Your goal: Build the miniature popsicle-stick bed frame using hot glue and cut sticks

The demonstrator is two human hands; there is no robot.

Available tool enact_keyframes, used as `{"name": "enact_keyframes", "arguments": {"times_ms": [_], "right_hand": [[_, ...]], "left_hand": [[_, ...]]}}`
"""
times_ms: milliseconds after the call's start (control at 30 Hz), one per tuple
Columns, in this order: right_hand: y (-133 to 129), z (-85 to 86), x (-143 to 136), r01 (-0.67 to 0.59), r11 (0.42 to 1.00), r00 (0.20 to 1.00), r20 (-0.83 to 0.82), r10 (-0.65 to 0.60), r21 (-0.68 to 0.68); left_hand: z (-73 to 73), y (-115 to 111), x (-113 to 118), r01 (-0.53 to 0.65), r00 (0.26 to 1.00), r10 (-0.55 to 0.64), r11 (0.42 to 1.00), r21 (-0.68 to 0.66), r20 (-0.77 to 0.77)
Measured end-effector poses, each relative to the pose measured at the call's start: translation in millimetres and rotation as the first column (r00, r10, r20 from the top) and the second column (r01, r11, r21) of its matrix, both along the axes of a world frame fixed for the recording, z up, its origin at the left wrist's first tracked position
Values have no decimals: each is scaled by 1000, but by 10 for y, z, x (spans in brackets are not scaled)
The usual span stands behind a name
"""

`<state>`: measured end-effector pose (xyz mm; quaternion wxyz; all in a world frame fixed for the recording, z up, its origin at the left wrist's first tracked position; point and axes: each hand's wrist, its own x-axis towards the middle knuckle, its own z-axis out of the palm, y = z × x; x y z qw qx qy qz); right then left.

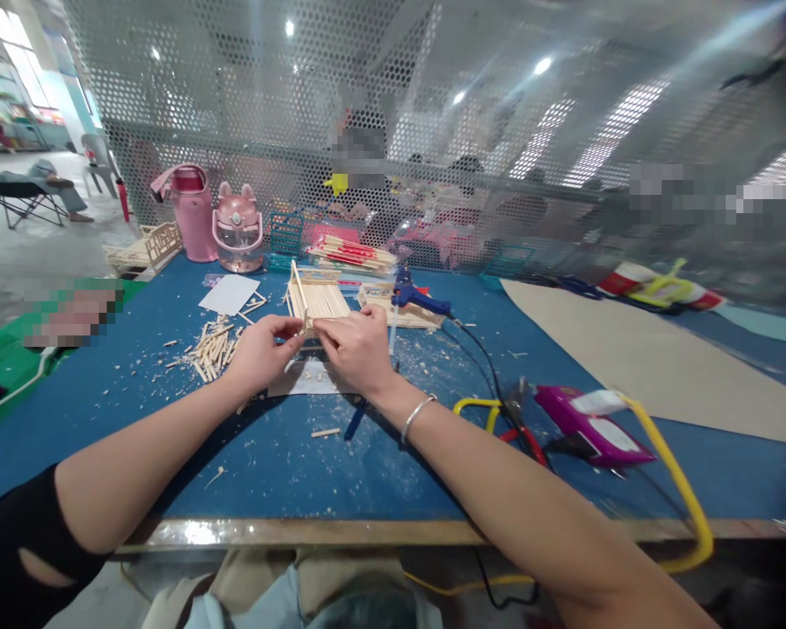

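Observation:
A small model of pale wooden sticks (322, 300), with a slatted top and upright posts, sits on the blue table in front of me. My left hand (265, 351) pinches its near left corner. At the near edge, just to the right, my right hand (361, 351) also has its fingers closed on the model; the fingertips partly hide what they grip. Below both hands lies a white sheet (311, 379) dusted with scraps. A pile of short sticks (213, 348) is beside my left hand. Behind my right hand stands a blue glue gun (414, 297).
Pink bottle (194, 214) and clear-bodied pink jug (238, 231) stand at the back left. Bundled sticks (354, 252) lie before the perforated screen (288, 114). To the right are pliers (520, 419), a purple tool (593, 425) with a yellow cable, and a beige sheet (635, 349).

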<state>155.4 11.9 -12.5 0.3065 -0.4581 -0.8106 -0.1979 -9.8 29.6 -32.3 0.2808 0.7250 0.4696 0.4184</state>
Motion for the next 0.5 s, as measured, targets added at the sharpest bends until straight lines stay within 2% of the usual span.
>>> {"name": "enact_keyframes", "arguments": {"times_ms": [233,367,433,500], "right_hand": [[-11,-12,-3,-32,999,995,-93,31,-3],[-8,82,28,-6,1000,977,-212,11,23],[35,165,52,-35,996,979,-204,18,-80],[96,256,68,-73,950,985,-169,22,-302]], "left_hand": [[-11,7,-9,-5,1000,5,1000,31,-16],[-4,5,0,-7,1000,7,1000,-7,21],[2,0,11,4,999,-3,1000,-25,33],[17,-9,18,10,999,-7,998,-55,52]]}}
